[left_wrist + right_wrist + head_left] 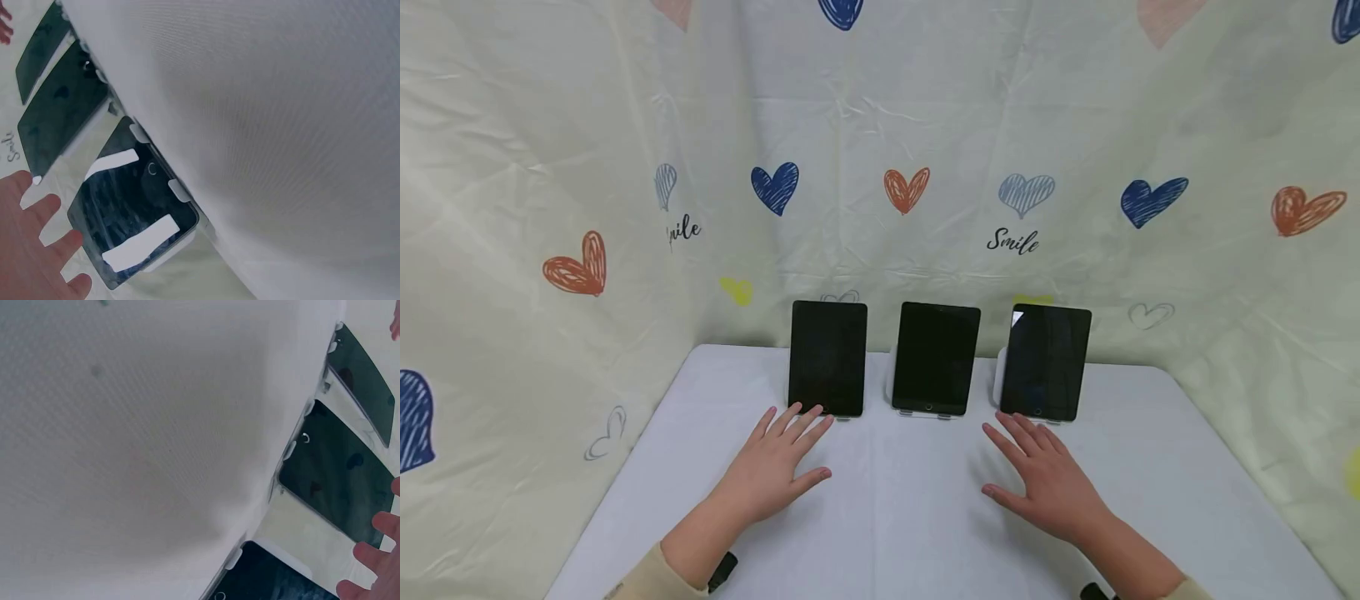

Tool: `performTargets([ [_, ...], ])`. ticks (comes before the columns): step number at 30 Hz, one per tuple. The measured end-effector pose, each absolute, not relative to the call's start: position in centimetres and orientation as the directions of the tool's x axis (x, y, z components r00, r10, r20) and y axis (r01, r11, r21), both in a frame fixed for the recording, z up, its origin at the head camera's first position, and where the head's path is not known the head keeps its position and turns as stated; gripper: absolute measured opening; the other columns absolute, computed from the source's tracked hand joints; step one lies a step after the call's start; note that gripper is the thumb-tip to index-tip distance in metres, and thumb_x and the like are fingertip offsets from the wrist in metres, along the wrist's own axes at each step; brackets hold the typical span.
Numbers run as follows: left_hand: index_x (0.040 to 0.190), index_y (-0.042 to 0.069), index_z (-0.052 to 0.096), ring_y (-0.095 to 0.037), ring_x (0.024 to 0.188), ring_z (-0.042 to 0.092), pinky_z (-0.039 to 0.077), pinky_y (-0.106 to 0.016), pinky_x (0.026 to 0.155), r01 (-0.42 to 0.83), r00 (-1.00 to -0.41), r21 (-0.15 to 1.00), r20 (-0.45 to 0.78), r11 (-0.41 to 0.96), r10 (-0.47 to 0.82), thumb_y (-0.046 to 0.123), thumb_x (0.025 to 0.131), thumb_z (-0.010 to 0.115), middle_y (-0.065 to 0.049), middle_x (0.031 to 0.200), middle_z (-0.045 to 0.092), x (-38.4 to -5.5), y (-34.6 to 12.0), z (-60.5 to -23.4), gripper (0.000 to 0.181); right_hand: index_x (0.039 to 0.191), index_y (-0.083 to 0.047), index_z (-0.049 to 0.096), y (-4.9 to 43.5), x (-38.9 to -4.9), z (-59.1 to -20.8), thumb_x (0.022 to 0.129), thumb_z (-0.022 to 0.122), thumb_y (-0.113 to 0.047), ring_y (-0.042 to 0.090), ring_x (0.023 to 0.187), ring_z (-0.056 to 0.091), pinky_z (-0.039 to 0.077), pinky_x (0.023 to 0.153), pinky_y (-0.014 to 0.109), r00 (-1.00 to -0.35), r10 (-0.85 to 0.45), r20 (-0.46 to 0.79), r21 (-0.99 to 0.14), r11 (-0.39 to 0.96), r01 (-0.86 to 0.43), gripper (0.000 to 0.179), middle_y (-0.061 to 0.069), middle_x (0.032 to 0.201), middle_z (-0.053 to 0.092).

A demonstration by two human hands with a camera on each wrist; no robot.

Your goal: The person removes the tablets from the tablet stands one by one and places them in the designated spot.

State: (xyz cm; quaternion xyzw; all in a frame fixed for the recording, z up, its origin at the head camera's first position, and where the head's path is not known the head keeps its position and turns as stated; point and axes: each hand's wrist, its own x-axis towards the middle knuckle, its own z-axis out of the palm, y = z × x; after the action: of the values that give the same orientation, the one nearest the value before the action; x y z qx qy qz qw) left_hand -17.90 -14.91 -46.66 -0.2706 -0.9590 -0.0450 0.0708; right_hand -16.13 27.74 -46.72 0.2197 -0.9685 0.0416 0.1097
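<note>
Three black tablets stand tilted back on stands in a row: a left tablet (827, 357), a middle tablet (936, 358) and a right tablet (1047, 362). My left hand (767, 471), fingers straight and spread, hovers in front of the left tablet and holds nothing. In the head view its fingertips overlap that tablet's lower edge; contact cannot be told. My right hand (1048, 479) is likewise spread and holds nothing, its fingertips near the right tablet's bottom edge. White reflections cross the nearest tablet (134, 206) in the left wrist view.
A white cloth covers the table (880, 517). Behind and beside it hangs a pale curtain (880, 100) printed with hearts and the word Smile. Light-coloured stand parts (1000, 375) show behind the tablets, with small lips under their lower edges.
</note>
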Motion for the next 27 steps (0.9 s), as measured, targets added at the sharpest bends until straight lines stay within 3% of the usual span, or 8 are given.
performTargets([
  [4, 0.158, 0.028, 0.027, -0.030, 0.148, 0.022, 0.010, -0.053, 0.118, 0.518, -0.847, 0.064, 0.176, 0.853, 0.501, 0.071, 0.096, 0.036, 0.002, 0.162, 0.026, -18.0, -14.9, -46.8, 0.076, 0.152, -0.025, 0.041, 27.4, -16.2, -46.7, 0.082, 0.069, -0.064, 0.033, 0.141, 0.033, 0.030, 0.108, 0.061, -0.868, -0.428, 0.254, -0.033, 0.893, -0.450, 0.085, 0.007, 0.156, 0.038],
  [15, 0.159, 0.030, 0.023, -0.029, 0.145, 0.028, 0.018, -0.054, 0.117, 0.495, -0.862, 0.068, 0.168, 0.866, 0.479, 0.073, 0.095, 0.027, 0.000, 0.159, 0.033, -18.6, -14.5, -47.0, 0.077, 0.152, -0.022, 0.042, 26.5, -16.8, -46.8, 0.083, 0.071, -0.059, 0.034, 0.136, 0.042, 0.036, 0.105, 0.061, -0.892, -0.401, 0.209, -0.073, 0.903, -0.423, 0.084, 0.008, 0.149, 0.047],
  [23, 0.158, 0.026, 0.028, -0.030, 0.141, 0.034, 0.022, -0.053, 0.115, 0.487, -0.860, 0.090, 0.224, 0.869, 0.459, 0.062, 0.098, 0.046, -0.002, 0.155, 0.039, -19.2, -14.6, -46.9, 0.072, 0.150, -0.020, 0.045, 25.3, -17.6, -46.8, 0.084, 0.071, -0.059, 0.034, 0.131, 0.048, 0.038, 0.103, 0.060, -0.896, -0.388, 0.216, -0.120, 0.900, -0.419, 0.081, 0.007, 0.144, 0.052],
  [27, 0.158, 0.026, 0.028, -0.030, 0.141, 0.035, 0.023, -0.053, 0.115, 0.479, -0.864, 0.107, 0.231, 0.871, 0.446, 0.060, 0.098, 0.046, -0.003, 0.155, 0.039, -19.6, -14.7, -47.0, 0.071, 0.150, -0.020, 0.044, 24.8, -18.0, -46.8, 0.085, 0.068, -0.060, 0.033, 0.130, 0.049, 0.039, 0.103, 0.059, -0.895, -0.390, 0.218, -0.122, 0.898, -0.422, 0.080, 0.007, 0.143, 0.053],
])
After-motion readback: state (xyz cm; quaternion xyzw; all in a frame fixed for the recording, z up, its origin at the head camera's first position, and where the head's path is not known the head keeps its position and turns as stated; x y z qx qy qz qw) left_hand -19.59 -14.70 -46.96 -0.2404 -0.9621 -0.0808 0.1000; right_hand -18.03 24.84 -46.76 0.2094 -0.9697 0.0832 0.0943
